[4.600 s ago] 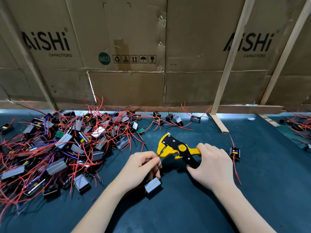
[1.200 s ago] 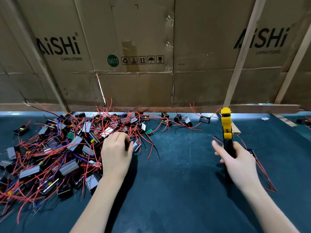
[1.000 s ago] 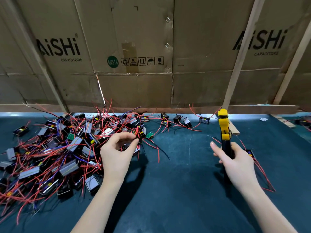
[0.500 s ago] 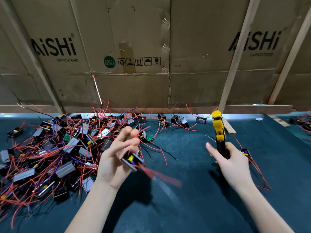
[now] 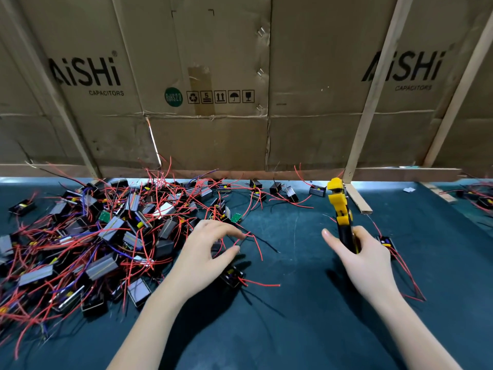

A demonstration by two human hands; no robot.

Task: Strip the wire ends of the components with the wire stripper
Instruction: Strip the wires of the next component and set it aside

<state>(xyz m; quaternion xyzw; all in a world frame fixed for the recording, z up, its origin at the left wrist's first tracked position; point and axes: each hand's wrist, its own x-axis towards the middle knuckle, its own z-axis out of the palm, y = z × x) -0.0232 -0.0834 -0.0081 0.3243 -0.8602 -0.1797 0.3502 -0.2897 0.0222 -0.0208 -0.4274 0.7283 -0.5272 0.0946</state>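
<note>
A small black component with red wires [image 5: 232, 276], held up half a second ago, has been dropped onto the dark green mat [image 5: 306, 316] beneath the left hand [image 5: 205, 252], whose fingers are loosely spread, nothing gripped. The yellow-and-black wire stripper [image 5: 340, 209] is gripped upright by the right hand [image 5: 365, 257].

- The place looks like a small electronics assembly workshop.
- A big pile of components [image 5: 106, 236] with red wires lies on the dark green worktop [image 5: 306, 316].
- Flattened cardboard boxes [image 5: 213, 76] printed "AiSHi CAPACITORS" form the back wall, held by bare wooden battens [image 5: 370, 108].
</note>
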